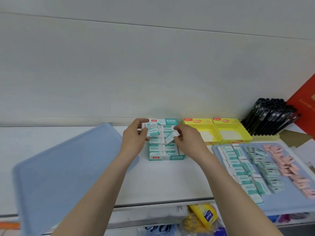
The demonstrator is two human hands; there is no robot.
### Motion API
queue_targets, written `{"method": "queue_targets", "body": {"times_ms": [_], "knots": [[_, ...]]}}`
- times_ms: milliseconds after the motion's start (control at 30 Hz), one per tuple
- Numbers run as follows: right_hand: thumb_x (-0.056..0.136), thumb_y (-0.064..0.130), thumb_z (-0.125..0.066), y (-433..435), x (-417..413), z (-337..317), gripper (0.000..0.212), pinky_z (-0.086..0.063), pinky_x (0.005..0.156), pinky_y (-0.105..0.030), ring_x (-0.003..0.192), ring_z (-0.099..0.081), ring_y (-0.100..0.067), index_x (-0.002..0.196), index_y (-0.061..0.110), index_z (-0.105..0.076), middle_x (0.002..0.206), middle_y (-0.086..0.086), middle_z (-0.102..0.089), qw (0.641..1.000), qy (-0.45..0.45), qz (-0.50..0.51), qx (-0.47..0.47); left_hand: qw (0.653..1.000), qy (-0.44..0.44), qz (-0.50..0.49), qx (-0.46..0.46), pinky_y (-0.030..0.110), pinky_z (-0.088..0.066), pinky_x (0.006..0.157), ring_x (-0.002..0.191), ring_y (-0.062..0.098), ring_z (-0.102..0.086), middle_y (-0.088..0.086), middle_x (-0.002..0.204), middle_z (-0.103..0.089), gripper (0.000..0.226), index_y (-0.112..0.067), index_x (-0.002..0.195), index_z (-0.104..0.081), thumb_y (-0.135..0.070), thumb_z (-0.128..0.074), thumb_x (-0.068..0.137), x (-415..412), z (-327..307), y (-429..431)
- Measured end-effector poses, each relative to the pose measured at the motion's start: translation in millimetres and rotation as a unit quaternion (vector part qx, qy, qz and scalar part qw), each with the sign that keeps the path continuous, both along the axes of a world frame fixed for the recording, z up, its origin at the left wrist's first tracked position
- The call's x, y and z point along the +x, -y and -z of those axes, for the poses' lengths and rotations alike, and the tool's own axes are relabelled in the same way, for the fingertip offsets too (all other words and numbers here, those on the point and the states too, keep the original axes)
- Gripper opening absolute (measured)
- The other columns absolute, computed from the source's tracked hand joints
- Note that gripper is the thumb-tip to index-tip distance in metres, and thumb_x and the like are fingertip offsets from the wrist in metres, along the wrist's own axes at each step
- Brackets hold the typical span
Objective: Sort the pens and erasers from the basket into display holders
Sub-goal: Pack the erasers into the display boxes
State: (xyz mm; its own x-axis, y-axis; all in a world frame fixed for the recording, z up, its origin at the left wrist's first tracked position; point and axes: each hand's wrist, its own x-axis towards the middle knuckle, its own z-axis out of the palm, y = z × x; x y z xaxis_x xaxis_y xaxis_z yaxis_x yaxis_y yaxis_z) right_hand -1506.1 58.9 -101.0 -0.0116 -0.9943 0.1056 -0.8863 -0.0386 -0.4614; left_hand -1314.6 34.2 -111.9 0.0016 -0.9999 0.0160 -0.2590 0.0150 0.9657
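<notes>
The eraser in play is a white-and-teal one, pinched between the thumb and fingertips of our right hand and tilted corner-down just over the teal display box, toward its right column; our left hand curls round a small stack of erasers of the same kind, held above the box's far left corner; so both hands are occupied, neither spread wide. The box sits on the white table close to the wall, and its rows look nearly filled, the sleeves lying flat side by side; we judge the step in hand to be seating this one eraser in a gap among them. To do it well we level the eraser first so its printed face matches its neighbours; we lower it straight down into the gap rather than sliding it across the rows; we press with a fingertip only once it sits square, since a tilted entry could wedge it or lift the piece beside it. We hold the stack near but off the box, ready to feed the next piece. Farther out, two yellow holders stand just right of the box; black pens lean together beyond them; a blue tray nearer us on the right carries rows of white-teal, grey-green and pink erasers; a second blue tray lies at the left.
</notes>
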Motion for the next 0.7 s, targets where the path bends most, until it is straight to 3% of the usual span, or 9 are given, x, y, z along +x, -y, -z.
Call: {"method": "queue_targets", "body": {"times_ms": [133, 233, 400, 433, 500, 600, 700], "knots": [[0.09, 0.012, -0.062, 2, -5, -3, 0.03, -0.04, 0.083, -0.027, 0.106, -0.055, -0.024, 0.12, 0.01, -0.065, 0.117, -0.007, -0.057, 0.994, -0.106, -0.02, -0.014, 1.0, -0.013, 0.002, -0.002, 0.011, -0.051, 0.059, 0.075, 0.006, -0.069, -0.005, 0.099, -0.065, 0.026, -0.025, 0.11, -0.059, -0.007, -0.048, 0.096, 2, 1, -1], [0.09, 0.022, -0.065, 6, -7, 0, 0.027, -0.037, 0.079, -0.026, 0.105, -0.053, -0.024, 0.114, 0.012, -0.071, 0.112, -0.006, -0.058, 0.987, -0.155, -0.025, 0.019, 1.0, -0.016, 0.006, -0.001, 0.014, -0.053, 0.062, 0.074, 0.005, -0.069, -0.002, 0.102, -0.065, 0.026, -0.025, 0.11, -0.059, -0.006, -0.048, 0.096, 2, 4, -1], [0.09, 0.029, -0.066, 5, -7, 4, 0.028, -0.038, 0.075, -0.027, 0.105, -0.052, -0.022, 0.114, 0.018, -0.073, 0.11, -0.005, -0.059, 0.984, -0.171, -0.02, 0.033, 0.999, -0.035, 0.017, 0.004, 0.016, -0.054, 0.062, 0.083, 0.011, -0.069, 0.007, 0.105, -0.063, 0.026, -0.023, 0.109, -0.06, -0.003, -0.049, 0.095, -4, 5, -2], [0.09, 0.032, -0.066, 5, -5, 3, 0.029, -0.039, 0.075, -0.026, 0.102, -0.053, -0.02, 0.116, 0.019, -0.072, 0.11, -0.003, -0.062, 0.99, -0.138, -0.014, 0.021, 0.999, -0.038, 0.021, 0.006, 0.017, -0.055, 0.062, 0.083, 0.011, -0.07, 0.006, 0.105, -0.063, 0.026, -0.022, 0.108, -0.06, -0.002, -0.049, 0.095, -5, 4, -3], [0.091, 0.036, -0.065, 2, 4, -5, 0.028, -0.044, 0.074, -0.024, 0.09, -0.06, -0.012, 0.114, 0.021, -0.071, 0.104, 0.002, -0.069, 1.0, 0.018, 0.006, 0.004, 0.999, -0.044, 0.031, 0.003, 0.02, -0.057, 0.064, 0.081, 0.01, -0.07, 0.004, 0.105, -0.064, 0.026, -0.022, 0.106, -0.061, -0.001, -0.051, 0.094, -8, 1, -5], [0.088, 0.028, -0.07, -1, 21, -12, 0.021, -0.053, 0.065, -0.023, 0.071, -0.068, -0.012, 0.106, 0.017, -0.066, 0.09, -0.002, -0.074, 0.957, 0.28, 0.034, 0.072, 0.999, -0.029, 0.039, -0.014, 0.021, -0.057, 0.065, 0.079, 0.011, -0.07, -0.002, 0.102, -0.065, 0.027, -0.028, 0.102, -0.061, -0.003, -0.054, 0.092, -11, 0, -8], [0.085, 0.01, -0.071, 1, 19, -8, 0.017, -0.052, 0.062, -0.025, 0.064, -0.064, -0.012, 0.099, 0.018, -0.067, 0.082, -0.003, -0.07, 0.934, 0.347, 0.052, 0.068, 0.999, 0.005, 0.014, -0.034, 0.025, -0.057, 0.072, 0.081, 0.014, -0.068, -0.003, 0.094, -0.068, 0.031, -0.038, 0.093, -0.06, -0.007, -0.058, 0.089, -8, 1, -6]]}}
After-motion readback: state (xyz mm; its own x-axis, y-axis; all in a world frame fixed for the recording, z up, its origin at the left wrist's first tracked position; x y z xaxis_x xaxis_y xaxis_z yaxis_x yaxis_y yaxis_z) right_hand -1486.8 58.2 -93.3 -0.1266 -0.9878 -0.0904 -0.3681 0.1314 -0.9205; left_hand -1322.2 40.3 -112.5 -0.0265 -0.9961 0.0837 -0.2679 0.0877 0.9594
